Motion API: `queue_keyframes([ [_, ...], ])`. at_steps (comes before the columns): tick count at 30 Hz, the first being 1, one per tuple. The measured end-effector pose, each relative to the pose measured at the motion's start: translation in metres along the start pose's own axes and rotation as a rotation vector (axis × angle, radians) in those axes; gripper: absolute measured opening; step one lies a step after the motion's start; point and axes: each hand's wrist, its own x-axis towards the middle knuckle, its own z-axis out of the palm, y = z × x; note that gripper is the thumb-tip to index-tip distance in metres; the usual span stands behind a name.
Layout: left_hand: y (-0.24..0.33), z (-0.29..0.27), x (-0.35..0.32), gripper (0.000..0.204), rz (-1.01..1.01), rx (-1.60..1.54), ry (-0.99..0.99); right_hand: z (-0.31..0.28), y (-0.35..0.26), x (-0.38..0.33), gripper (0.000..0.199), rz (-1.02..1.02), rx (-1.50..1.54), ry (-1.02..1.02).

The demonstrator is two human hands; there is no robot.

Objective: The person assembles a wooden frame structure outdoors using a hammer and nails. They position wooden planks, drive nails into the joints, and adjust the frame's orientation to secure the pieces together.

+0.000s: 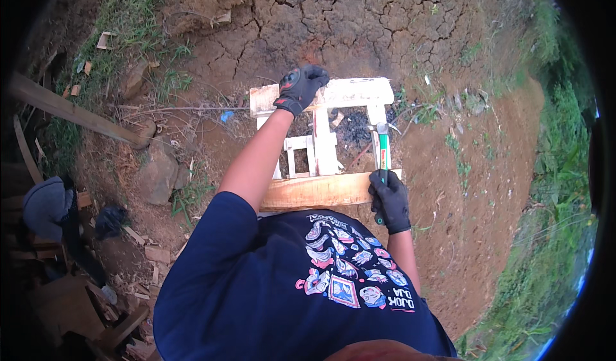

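My right hand [390, 202], in a black glove, is wrapped round the handle of a claw hammer [384, 150] with a green and white grip. The hammer's metal head lies over the right side of a pale wooden frame. My left hand [301, 89], also gloved, rests at the frame's far plank [359, 92]; its fingers are drawn together, and what they hold, if anything, is hidden. A thick near plank [314, 192] runs across in front of my body. Between the two planks are upright pieces [326, 144] and a small slatted wooden part [299, 158].
Cracked brown soil [308, 24] lies beyond the frame, with dark charred bits [353, 128] beneath it. To the left are a long wooden beam [80, 112], a large rock [158, 171] and wood scraps [157, 254]. Another person [48, 207] is bent over at far left. A grassy bank [558, 232] rises right.
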Motion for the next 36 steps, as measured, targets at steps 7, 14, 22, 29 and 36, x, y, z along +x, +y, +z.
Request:
queue_keyframes([
  [7,0.001,0.000,0.000,0.035,-0.021,0.035,0.014,0.004,0.000,-0.004,0.020,-0.010,-0.063,0.034],
  [14,0.015,0.001,-0.004,0.033,-0.036,-0.007,0.003,0.003,0.003,-0.004,0.023,-0.056,-0.070,0.054],
  [22,-0.013,0.010,0.010,0.042,-0.004,0.052,0.057,0.000,0.006,-0.004,0.024,-0.070,-0.079,0.062],
  [29,-0.033,0.010,0.016,0.045,0.021,0.072,0.076,0.003,-0.004,-0.009,0.020,-0.062,-0.128,0.056],
  [36,-0.017,0.009,0.011,0.043,-0.008,0.098,0.050,0.003,0.004,-0.006,0.021,-0.071,-0.105,0.062],
])
